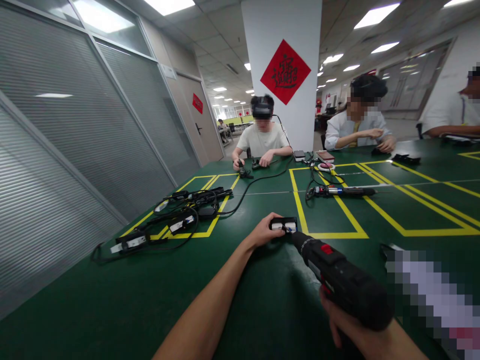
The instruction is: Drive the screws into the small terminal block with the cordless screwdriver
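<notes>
My right hand [343,317] is wrapped around the grip of a black cordless drill [347,272] with red accents. The drill points away from me and to the left. Its tip meets, or comes very close to, a small black case [284,220] with white parts inside; contact cannot be made out for certain. My left hand [265,230] grips that case at its left end, with the fingers closed on it. The case rests on or just above the green table [243,320].
Several black power adapters with cables [183,220] lie on the left. A pen-shaped electric screwdriver [343,191] lies farther back on the right. A long cable [258,179] crosses the table. Several people sit opposite; one person's hand [267,158] rests near black parts. A blurred-out object [431,295] is at right.
</notes>
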A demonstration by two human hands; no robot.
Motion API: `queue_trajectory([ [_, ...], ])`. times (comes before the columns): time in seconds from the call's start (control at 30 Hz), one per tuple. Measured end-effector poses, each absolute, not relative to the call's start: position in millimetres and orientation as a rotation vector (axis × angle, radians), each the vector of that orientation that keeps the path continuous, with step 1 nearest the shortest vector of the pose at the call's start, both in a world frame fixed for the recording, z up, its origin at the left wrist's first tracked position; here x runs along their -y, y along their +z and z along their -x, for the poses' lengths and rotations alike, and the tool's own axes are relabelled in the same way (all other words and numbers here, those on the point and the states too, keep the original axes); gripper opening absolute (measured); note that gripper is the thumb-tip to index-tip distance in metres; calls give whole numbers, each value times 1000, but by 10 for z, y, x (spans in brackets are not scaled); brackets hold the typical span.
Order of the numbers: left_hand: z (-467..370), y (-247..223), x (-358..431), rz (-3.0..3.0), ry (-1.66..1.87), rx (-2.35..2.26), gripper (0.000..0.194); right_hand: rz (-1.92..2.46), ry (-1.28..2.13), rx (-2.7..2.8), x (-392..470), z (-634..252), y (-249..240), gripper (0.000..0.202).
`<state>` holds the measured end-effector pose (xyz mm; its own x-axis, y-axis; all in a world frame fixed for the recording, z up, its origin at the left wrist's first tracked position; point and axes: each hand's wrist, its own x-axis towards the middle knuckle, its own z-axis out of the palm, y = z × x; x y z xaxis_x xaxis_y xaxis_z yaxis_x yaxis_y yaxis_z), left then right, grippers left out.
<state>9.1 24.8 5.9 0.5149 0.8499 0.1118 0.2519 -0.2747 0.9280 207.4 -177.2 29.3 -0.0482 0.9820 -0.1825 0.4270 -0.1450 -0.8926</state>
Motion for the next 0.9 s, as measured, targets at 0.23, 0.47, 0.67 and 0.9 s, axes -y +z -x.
queue_trajectory([
  [0.23, -86, 72, -248, -1814, 778, -898, 45, 1334, 1381, 1305, 1733, -2092, 169, 17],
  [0.47, -93, 98, -228, -1782, 771, -906, 45, 1325, 1334, 1490, 1728, -2156, 267, 13],
  [0.67, -88, 82, -240, -1777, 784, -904, 41, 1322, 1430, 1361, 1703, -2153, 182, 22],
  [0.9, -86, 67, -258, -1790, 787, -902, 43, 1317, 1427, 1331, 1707, -2139, 103, 28],
])
